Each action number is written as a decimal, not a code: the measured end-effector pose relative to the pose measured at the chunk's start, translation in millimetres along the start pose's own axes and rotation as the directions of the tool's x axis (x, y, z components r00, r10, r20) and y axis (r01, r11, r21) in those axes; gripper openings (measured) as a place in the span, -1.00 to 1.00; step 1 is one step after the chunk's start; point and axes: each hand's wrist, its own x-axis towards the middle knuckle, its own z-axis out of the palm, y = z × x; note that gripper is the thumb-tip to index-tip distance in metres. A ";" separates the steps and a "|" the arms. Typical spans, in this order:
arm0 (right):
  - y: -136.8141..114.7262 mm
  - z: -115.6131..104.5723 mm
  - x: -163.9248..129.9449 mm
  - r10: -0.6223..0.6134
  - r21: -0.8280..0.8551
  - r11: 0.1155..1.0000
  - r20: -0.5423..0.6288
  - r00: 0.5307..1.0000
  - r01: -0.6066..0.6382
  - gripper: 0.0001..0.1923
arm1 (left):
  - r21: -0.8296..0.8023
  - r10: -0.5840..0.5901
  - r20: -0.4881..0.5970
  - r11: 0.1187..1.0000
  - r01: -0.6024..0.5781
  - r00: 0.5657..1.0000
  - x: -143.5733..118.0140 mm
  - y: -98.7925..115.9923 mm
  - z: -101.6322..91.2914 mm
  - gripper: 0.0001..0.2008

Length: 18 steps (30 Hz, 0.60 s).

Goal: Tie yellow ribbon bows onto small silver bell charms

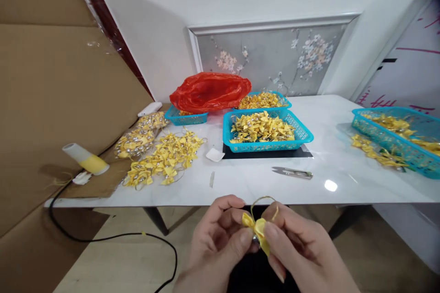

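The left hand (pixel 218 240) and the right hand (pixel 304 242) met just in front of the worktop's (pixel 185 193) near edge, both pinching one small yellow ribbon bow (pixel 261 231) between thumbs and curled fingers. The left thumb pressed beside a silver ball (pixel 255 239) at the middle of the bow; the right thumb lay against the bow's other wing. A thin gold cord (pixel 264 198) looped up above the fingertips.

Beyond the hands, a pair of thread snips (pixel 292 173) lay flat, blades toward the left. Behind them a turquoise plastic basket (pixel 303 138), heaped with yellow bows, stood partly on a black sheet (pixel 237 154). A second filled basket (pixel 288 102) stood just behind it, and a red plastic bag (pixel 209 94) sat over part of a third basket (pixel 187 120) to the left. Nearer on that side spread a loose pile of yellow bows (pixel 173 158), with a bagged-looking heap of bows (pixel 135 142) beside it. At the far right, another turquoise basket (pixel 395 139) held more, and some bows (pixel 378 153) lay along its near side. A black cable (pixel 123 236) ran down over the left end and curved across the floor (pixel 113 265).
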 end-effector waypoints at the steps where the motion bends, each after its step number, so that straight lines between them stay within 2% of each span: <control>1: 0.4 -1.1 -1.2 -0.037 0.008 0.999 0.000 0.999 0.036 -0.57 | -0.073 -0.072 0.010 0.995 0.073 0.997 1.4 1.1 -1.4 -0.73; 4: 2.3 -7.5 -4.6 -0.119 0.035 0.992 0.022 0.993 0.118 -0.73 | -0.278 -0.240 0.045 0.929 0.243 0.970 3.3 5.3 -5.4 -0.71; 6: 3.1 -11.1 -5.5 -0.158 0.048 0.986 -0.020 0.987 0.159 -0.82 | -0.387 -0.312 0.086 0.865 0.320 0.946 3.3 7.0 -7.1 -0.70; 9: 1.2 -10.9 -2.9 -0.203 0.065 0.974 -0.157 0.967 0.215 -0.90 | -0.491 -0.357 0.142 0.785 0.379 0.923 2.8 6.8 -8.1 -0.72; 11: -2.6 -8.0 1.7 -0.178 0.068 0.978 -0.216 0.960 0.197 -0.79 | -0.521 -0.359 0.170 0.758 0.392 0.918 2.9 5.5 -8.2 -0.75; 14: -10.0 -3.9 11.1 -0.094 0.054 0.993 -0.127 0.987 0.102 -0.63 | -0.512 -0.368 0.217 0.746 0.427 0.904 4.8 3.9 -8.3 -0.76; 16: -14.3 -2.8 17.2 -0.040 0.000 0.999 0.006 0.999 0.040 -0.74 | -0.478 -0.365 0.233 0.764 0.433 0.901 6.5 3.5 -8.3 -0.76; 18: -17.6 -2.8 21.8 0.000 -0.058 0.998 0.062 0.998 0.003 -0.90 | -0.421 -0.353 0.217 0.807 0.414 0.910 7.6 3.8 -8.0 -0.76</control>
